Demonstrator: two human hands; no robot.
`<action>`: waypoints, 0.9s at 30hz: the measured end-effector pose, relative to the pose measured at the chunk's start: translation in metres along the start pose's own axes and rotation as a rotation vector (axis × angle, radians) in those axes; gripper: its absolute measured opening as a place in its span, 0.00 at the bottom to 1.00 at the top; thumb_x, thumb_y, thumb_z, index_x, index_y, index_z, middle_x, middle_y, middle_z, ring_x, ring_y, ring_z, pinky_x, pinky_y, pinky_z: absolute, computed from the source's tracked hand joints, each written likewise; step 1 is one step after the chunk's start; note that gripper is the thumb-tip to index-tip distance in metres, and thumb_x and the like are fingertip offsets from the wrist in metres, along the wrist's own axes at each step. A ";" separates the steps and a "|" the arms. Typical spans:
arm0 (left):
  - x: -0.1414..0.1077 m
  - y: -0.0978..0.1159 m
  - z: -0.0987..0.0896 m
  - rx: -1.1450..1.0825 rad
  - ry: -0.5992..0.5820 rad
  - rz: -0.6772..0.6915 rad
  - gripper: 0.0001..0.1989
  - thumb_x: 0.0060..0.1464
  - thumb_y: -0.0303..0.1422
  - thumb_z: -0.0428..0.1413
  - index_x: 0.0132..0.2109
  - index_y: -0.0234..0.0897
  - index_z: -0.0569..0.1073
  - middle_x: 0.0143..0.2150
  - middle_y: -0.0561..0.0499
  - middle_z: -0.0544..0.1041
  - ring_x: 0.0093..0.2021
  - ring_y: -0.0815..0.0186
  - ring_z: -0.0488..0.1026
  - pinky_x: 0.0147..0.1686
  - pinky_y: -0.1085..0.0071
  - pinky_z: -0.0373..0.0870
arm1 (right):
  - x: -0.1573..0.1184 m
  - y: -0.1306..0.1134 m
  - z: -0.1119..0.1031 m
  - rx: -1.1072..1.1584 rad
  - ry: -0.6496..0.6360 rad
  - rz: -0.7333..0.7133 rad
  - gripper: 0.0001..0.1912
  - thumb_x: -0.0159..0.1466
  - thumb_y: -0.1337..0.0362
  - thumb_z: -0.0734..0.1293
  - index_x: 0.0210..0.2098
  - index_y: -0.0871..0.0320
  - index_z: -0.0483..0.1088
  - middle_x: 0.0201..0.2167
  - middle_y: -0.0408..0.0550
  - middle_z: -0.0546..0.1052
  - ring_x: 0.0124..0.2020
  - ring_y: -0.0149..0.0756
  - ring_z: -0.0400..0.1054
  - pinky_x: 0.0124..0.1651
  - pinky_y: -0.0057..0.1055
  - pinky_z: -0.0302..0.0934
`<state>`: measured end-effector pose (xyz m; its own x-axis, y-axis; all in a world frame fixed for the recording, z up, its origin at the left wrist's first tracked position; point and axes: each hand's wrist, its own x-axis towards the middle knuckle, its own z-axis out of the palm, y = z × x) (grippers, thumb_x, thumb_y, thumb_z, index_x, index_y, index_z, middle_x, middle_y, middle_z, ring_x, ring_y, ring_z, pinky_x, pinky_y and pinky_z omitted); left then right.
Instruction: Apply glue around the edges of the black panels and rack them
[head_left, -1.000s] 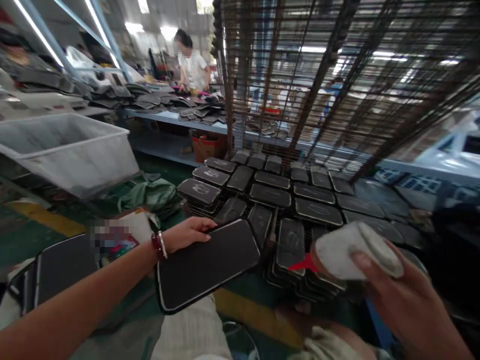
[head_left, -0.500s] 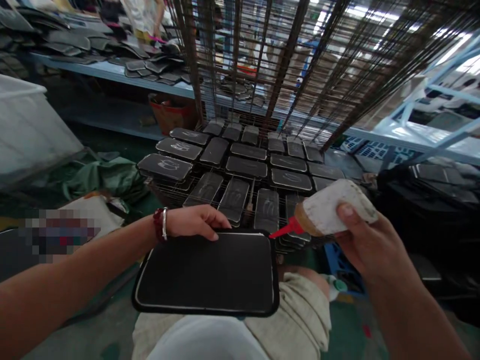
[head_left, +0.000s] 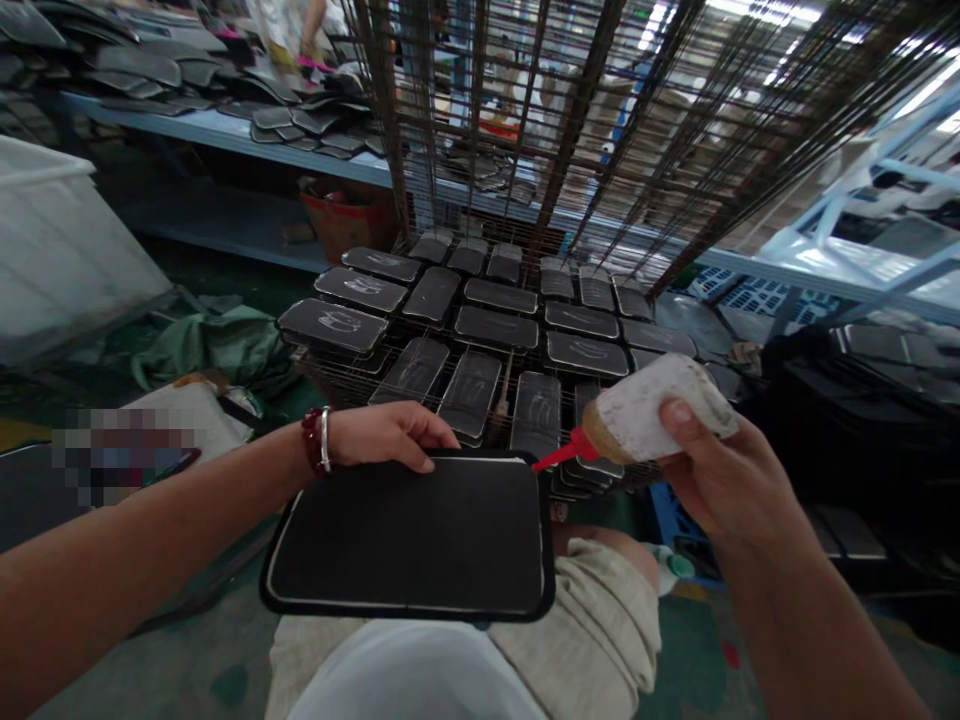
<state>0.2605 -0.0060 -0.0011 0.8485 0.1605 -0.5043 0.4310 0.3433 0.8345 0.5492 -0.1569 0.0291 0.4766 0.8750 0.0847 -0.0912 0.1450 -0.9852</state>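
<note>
Black panel (head_left: 409,535), rounded at the corners and edged with a pale line, lies flat across the person's lap at 6 o'clock in the head view. The left hand (head_left: 386,435) pinches its far edge at about 11 o'clock of the panel, thumb under, fingers curled over the top. The right hand (head_left: 712,470) is wrapped tight around a squeeze bottle (head_left: 656,410) swathed in white cloth, whose red nozzle (head_left: 559,455) points at the panel's far right corner, at 1 o'clock, touching it or just above it; I cannot tell which.

To lay the bead well, I judge the nozzle should ride along the pale border with even pressure, while the left hand keeps the panel level and its fingers clear of the line.

Counted: one panel in hand, one bottle, two hands. On the wire rack (head_left: 495,385) at 12 o'clock lie about twenty like panels (head_left: 495,325) in rows, some stacked, so the full number is hidden. One white bin (head_left: 67,250) stands at 9 o'clock, one green cloth (head_left: 210,345) beside it.
</note>
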 end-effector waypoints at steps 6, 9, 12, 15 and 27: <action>0.000 -0.002 -0.004 -0.054 0.035 -0.009 0.14 0.44 0.26 0.62 0.42 0.34 0.79 0.38 0.47 0.82 0.34 0.62 0.79 0.34 0.72 0.74 | -0.005 -0.001 0.000 0.000 -0.004 -0.021 0.15 0.54 0.57 0.77 0.37 0.56 0.75 0.33 0.47 0.76 0.30 0.39 0.73 0.33 0.32 0.72; 0.000 -0.003 -0.006 -0.086 0.066 -0.004 0.14 0.43 0.26 0.62 0.41 0.34 0.79 0.38 0.47 0.82 0.34 0.61 0.79 0.34 0.71 0.74 | -0.009 -0.001 -0.002 -0.012 -0.016 -0.024 0.14 0.55 0.56 0.76 0.37 0.55 0.75 0.33 0.46 0.76 0.31 0.39 0.72 0.34 0.33 0.72; 0.001 -0.006 -0.010 -0.109 0.076 0.012 0.14 0.44 0.26 0.61 0.42 0.34 0.79 0.39 0.46 0.82 0.34 0.61 0.79 0.34 0.71 0.74 | -0.013 0.000 -0.005 -0.007 -0.037 -0.024 0.14 0.55 0.56 0.76 0.38 0.55 0.75 0.33 0.47 0.76 0.33 0.41 0.73 0.35 0.34 0.72; 0.003 -0.011 -0.016 -0.139 0.082 0.027 0.15 0.44 0.25 0.61 0.43 0.34 0.79 0.40 0.45 0.82 0.34 0.61 0.79 0.34 0.71 0.74 | -0.018 0.000 -0.008 -0.001 -0.041 -0.016 0.14 0.56 0.57 0.75 0.40 0.55 0.75 0.36 0.48 0.77 0.35 0.42 0.73 0.36 0.33 0.72; 0.005 -0.025 -0.022 -0.325 0.235 0.050 0.17 0.41 0.24 0.61 0.42 0.33 0.79 0.41 0.43 0.81 0.34 0.60 0.78 0.35 0.68 0.74 | -0.032 0.004 -0.014 0.078 0.081 -0.016 0.24 0.56 0.58 0.76 0.51 0.50 0.71 0.46 0.50 0.76 0.42 0.45 0.74 0.41 0.36 0.73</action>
<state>0.2474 0.0061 -0.0298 0.7562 0.3786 -0.5337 0.2399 0.5984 0.7644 0.5457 -0.1911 0.0202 0.5470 0.8328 0.0847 -0.1496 0.1968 -0.9690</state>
